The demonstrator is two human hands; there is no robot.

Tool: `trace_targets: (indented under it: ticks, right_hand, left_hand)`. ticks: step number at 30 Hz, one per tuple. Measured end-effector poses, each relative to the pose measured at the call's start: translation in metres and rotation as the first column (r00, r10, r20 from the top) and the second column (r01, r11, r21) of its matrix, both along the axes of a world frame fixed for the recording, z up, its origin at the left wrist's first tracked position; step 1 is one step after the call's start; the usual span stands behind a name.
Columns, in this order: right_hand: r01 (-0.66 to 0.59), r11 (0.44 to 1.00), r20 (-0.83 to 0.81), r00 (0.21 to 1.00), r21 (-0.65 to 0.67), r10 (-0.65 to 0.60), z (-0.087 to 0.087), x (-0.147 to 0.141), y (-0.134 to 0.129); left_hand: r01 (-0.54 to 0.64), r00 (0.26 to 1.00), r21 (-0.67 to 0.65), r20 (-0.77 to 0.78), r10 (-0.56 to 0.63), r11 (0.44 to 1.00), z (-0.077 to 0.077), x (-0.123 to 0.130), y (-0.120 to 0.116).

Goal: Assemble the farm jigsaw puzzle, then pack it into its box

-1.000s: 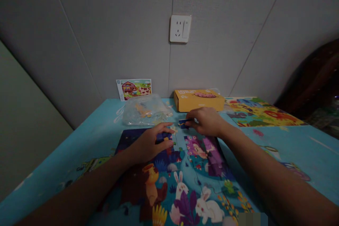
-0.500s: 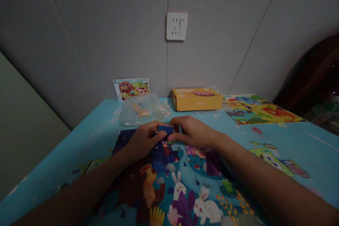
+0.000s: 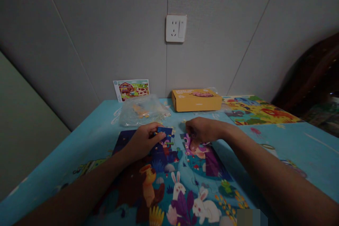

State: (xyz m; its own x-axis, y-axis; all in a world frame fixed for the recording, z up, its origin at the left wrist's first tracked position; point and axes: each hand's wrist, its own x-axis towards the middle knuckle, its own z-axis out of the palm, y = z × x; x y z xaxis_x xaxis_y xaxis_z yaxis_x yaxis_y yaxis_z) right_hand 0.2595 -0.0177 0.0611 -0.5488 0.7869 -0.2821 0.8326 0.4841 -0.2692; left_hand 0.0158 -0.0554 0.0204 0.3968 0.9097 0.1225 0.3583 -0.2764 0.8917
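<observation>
A partly joined jigsaw puzzle (image 3: 173, 167) lies in front of me, with white rabbits, a brown animal and purple plants on it. At its upper edge my left hand (image 3: 145, 139) is closed on a dark blue puzzle piece (image 3: 165, 131), thumb on top and fingers behind. My right hand (image 3: 200, 132) is bent down over the puzzle's upper right, its fingers curled and thumb on a pink and purple puzzle piece (image 3: 187, 143). The curled fingers partly hide that piece. Between the two hands a gap in the puzzle shows the blue tablecloth.
Behind the puzzle, a clear plastic bag (image 3: 141, 109) holds some loose pieces. A farm picture card (image 3: 134, 90) leans on the wall next to it. To the right are a yellow box (image 3: 197, 100) and another animal puzzle (image 3: 261, 109). A blue patterned tablecloth (image 3: 87, 134) covers the table.
My right hand has left the blue piece and moved right, bending down onto the pink and purple part. My left hand stays at the blue piece, which now shows more of its face.
</observation>
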Motion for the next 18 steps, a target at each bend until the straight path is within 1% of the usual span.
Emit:
trace_targets:
  ticks: [2,3,5,7,10,12,15,18]
  right_hand:
    - [0.008,1.000,-0.079,0.997,-0.018,-0.009,0.000,0.002,0.001]
    - [0.012,0.999,-0.139,0.990,-0.048,-0.019,0.000,0.004,0.003]
    - [0.021,0.989,-0.275,0.960,-0.144,-0.061,-0.002,0.009,0.007]
    - [0.011,0.969,-0.365,0.925,-0.247,-0.104,-0.002,0.014,0.010]
    - [-0.017,0.945,-0.398,0.909,-0.326,-0.121,0.002,0.018,0.011]
    - [-0.021,0.942,-0.403,0.907,-0.336,-0.123,0.006,0.018,0.008]
    - [-0.038,0.934,-0.451,0.882,-0.355,-0.136,0.011,0.016,0.003]
    - [-0.043,0.933,-0.475,0.868,-0.357,-0.141,0.012,0.014,0.001]
  left_hand:
    - [-0.004,1.000,0.022,-0.023,0.005,1.000,0.001,0.000,0.000]
    - [-0.005,0.999,0.028,-0.034,0.006,1.000,0.001,-0.001,0.000]
    - [-0.004,0.999,0.033,-0.043,0.006,0.999,0.002,-0.001,0.000]
    - [-0.005,0.999,0.028,-0.045,0.006,1.000,0.002,-0.002,0.000]
    - [0.004,1.000,0.013,-0.027,-0.003,1.000,0.000,-0.003,0.001]
    - [0.023,1.000,-0.016,0.009,-0.023,1.000,-0.002,-0.003,0.001]
    - [0.054,0.996,-0.070,0.071,-0.049,0.996,-0.002,-0.002,0.001]
    - [0.053,0.995,-0.094,0.089,-0.045,0.994,0.000,-0.001,0.001]
